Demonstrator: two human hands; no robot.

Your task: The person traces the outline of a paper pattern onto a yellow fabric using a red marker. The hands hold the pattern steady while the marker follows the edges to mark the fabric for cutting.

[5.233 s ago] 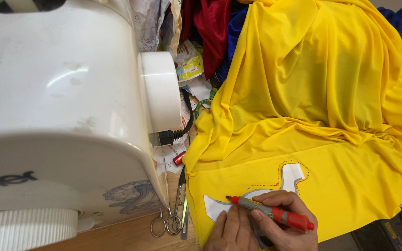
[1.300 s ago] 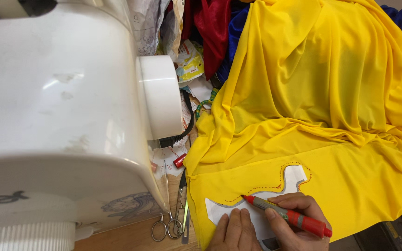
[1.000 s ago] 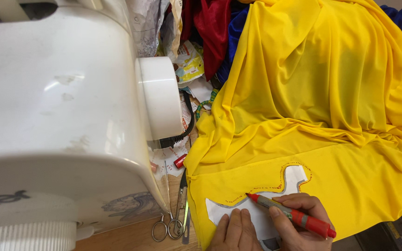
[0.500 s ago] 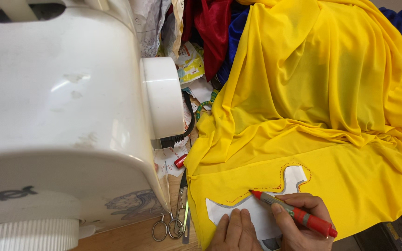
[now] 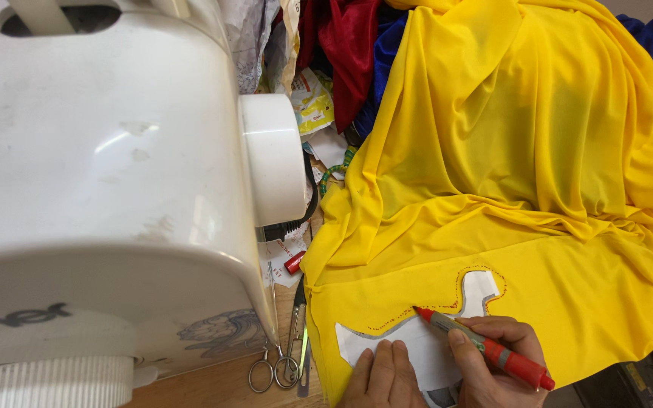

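Head view, near edge: left hand [image 5: 382,375], fingers flat and together, pins a white paper template [image 5: 425,347] to the yellow fabric [image 5: 568,287]. Right hand [image 5: 493,363] is clamped on a red marker [image 5: 485,350], tip at the template's upper edge beside a dotted red outline [image 5: 425,316]. Risk, as I judge it: stretchy cloth creeps under the tip, skewing the line. Left: scissors [image 5: 273,363], then the white sewing machine [image 5: 107,189]. Far: red cloth [image 5: 349,53].
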